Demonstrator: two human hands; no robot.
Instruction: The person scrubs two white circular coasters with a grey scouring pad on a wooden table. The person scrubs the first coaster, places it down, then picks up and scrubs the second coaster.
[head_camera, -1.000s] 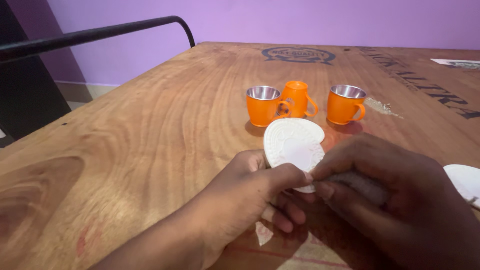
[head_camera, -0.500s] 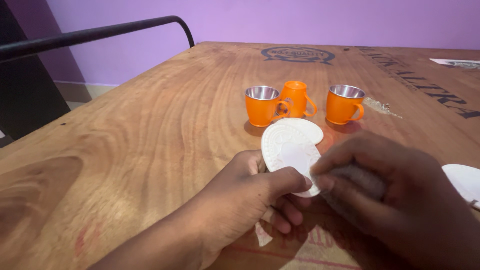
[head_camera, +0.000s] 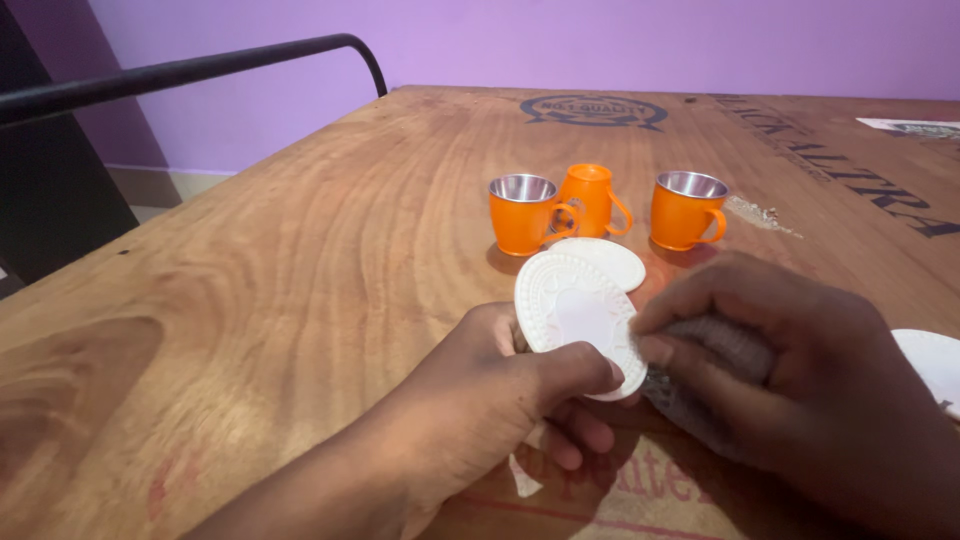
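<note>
Here, left hand (head_camera: 480, 395) grips white saucer (head_camera: 578, 318).

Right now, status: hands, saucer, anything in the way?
Left hand grips white saucer, tilted up. Right hand presses grey scrubber to its edge. Second saucer, three orange cups behind, apart.

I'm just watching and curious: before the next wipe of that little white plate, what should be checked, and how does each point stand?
1. Left hand grips the white saucer firmly, thumb across its lower rim: ok.
2. Right hand holds the grey cloth against the saucer's edge: ok.
3. Saucer is lifted off the wooden table: ok.
4. Three orange cups stand clear behind: ok.
5. Second saucer lies flat, apart from the hands: ok.
6. Saucer's back is clean: cannot tell.
</note>
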